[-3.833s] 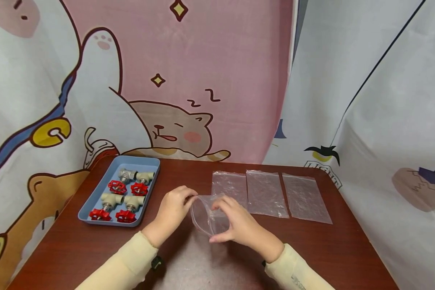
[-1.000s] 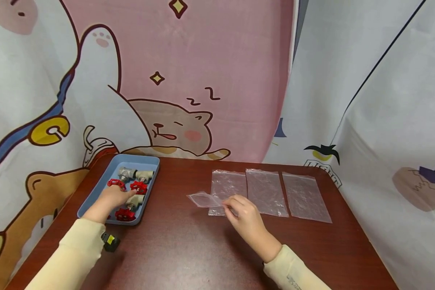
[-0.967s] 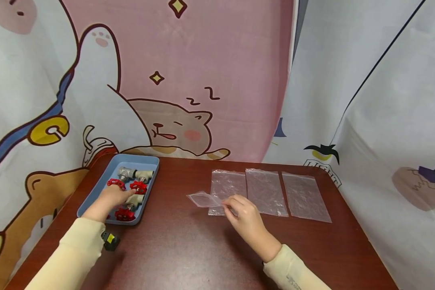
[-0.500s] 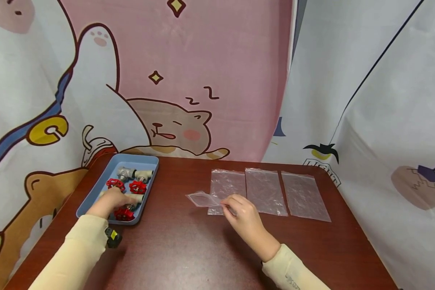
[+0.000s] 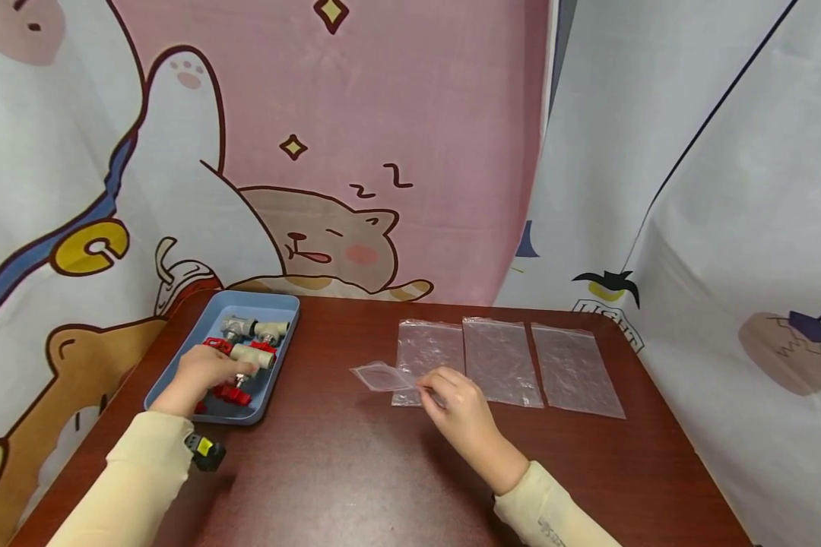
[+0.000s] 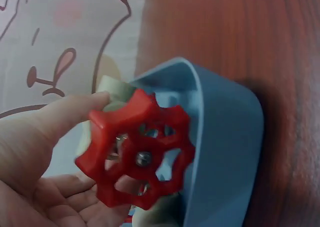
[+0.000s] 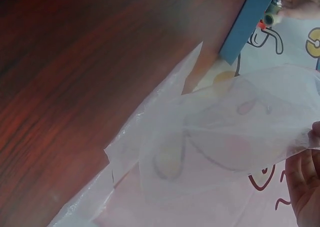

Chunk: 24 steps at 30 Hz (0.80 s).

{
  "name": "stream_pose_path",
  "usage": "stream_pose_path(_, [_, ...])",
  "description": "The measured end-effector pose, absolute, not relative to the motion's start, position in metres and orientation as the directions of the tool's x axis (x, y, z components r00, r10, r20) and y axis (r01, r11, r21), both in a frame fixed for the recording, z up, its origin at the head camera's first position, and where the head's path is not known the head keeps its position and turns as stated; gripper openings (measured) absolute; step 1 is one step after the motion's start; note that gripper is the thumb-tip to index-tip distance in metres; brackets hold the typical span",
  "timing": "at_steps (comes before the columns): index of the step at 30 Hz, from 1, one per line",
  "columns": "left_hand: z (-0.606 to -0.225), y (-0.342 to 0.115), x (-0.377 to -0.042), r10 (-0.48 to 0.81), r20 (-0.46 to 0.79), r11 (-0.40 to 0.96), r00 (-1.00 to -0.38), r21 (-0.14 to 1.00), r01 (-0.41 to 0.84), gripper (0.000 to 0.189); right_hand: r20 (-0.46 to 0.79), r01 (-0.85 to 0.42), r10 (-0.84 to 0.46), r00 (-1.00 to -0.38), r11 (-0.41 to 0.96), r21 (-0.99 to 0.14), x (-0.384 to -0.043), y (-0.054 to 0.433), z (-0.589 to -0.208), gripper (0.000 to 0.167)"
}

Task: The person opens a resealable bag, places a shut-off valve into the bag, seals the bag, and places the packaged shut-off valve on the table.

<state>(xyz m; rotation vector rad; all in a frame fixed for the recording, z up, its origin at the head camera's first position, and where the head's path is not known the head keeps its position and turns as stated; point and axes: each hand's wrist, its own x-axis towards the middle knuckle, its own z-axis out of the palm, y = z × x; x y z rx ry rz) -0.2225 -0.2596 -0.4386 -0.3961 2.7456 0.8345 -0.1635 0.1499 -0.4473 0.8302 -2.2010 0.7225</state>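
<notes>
My left hand [image 5: 201,372] grips a valve by its beige pipe body [image 5: 253,355], just above the blue tray [image 5: 156,396]. Its red handwheel [image 6: 127,149] faces the camera in the left wrist view. Other valves with red handwheels and beige or silver bodies, such as a silver one [image 5: 238,327], lie in the tray, partly hidden by the hand. Over the table my right hand [image 5: 467,414] pinches a clear plastic bag [image 5: 381,376] between thumb and fingers. The bag's mouth gapes toward the left; in the right wrist view its clear film [image 7: 225,132] spreads across the picture.
Three clear zip bags lie flat in a row at the back right: a left one [image 5: 427,342], a middle one [image 5: 499,361] and a right one [image 5: 578,368]. The brown table [image 5: 342,471] meets a printed curtain [image 5: 451,190] behind it.
Earlier both hands held the bag; the left hand then moved to the tray. In the last half second it has lifted a valve from the front part. The right hand stays put with the bag.
</notes>
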Motion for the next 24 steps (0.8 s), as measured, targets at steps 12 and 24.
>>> stream_pose_path(12, [-0.422,-0.244,-0.221,-0.146,-0.408,0.398,-0.901,0.81,-0.431,0.104,0.731,-0.705,-0.342,-0.59,0.66,-0.26,-0.162,0.151,-0.446,0.016])
stream_pose_path(24, [-0.406,-0.219,-0.216,-0.076,-0.339,0.153,-0.938,0.925,-0.347,0.08,0.727,-0.705,-0.337,-0.599,0.652,-0.278,-0.162,0.152,-0.447,0.005])
